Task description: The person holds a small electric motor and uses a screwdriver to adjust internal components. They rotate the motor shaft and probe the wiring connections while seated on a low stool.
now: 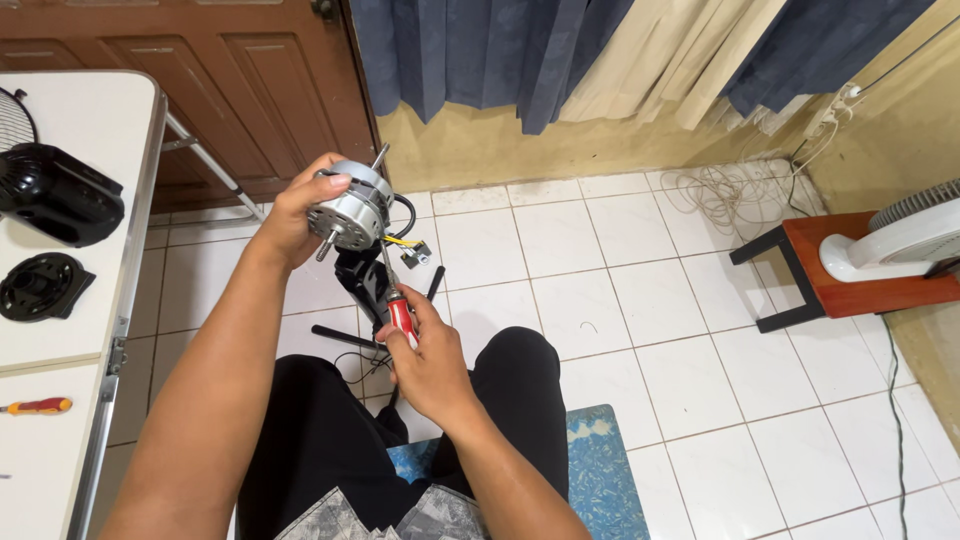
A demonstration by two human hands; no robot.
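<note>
- The left hand [290,215] grasps a silver fan motor [350,210], held above the floor tiles.
- The right hand [430,365] clenches a red-handled screwdriver [392,290], its shaft pointing toward 11 o'clock into the motor.

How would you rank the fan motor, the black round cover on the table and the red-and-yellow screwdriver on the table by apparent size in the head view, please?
1 and 2. The fan motor and the black round cover look alike, and the motor sits nearer the camera, so I will not rank them.
3. The red-and-yellow screwdriver.
</note>
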